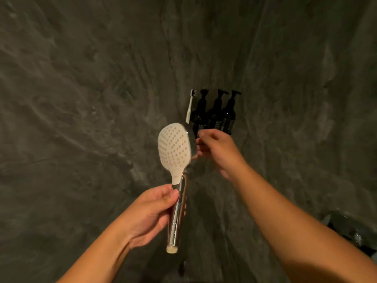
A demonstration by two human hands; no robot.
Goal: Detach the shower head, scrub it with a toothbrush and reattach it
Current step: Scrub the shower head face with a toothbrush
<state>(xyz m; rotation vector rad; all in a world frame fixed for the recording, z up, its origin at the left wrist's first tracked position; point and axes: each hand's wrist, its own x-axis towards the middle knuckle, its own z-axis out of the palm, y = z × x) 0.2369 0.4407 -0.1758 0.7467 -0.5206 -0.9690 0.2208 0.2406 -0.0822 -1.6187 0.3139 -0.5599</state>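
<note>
The shower head (175,149) is off its hose and held upright in front of the dark stone wall (81,88), its white nozzle face turned toward the camera and its chrome handle pointing down. The left hand (151,215) grips that handle around the middle, thumb laid across the front just below the white face and the other fingers wrapped behind; the open, cream-coloured end of the handle sticks out below the hand.

The right hand (216,148) is just to the right of the shower head, level with its face. Its fingers are curled, and the fingertips sit at the chrome rim of the head; whether they pinch the rim or only touch it cannot be told.

Above and slightly right of the shower head, a white toothbrush (190,106) stands upright against the wall, dark bristles at the top. Right beside it, further right, stand three dark pump bottles (216,113) in a row, their lower parts hidden behind the right hand.
</note>
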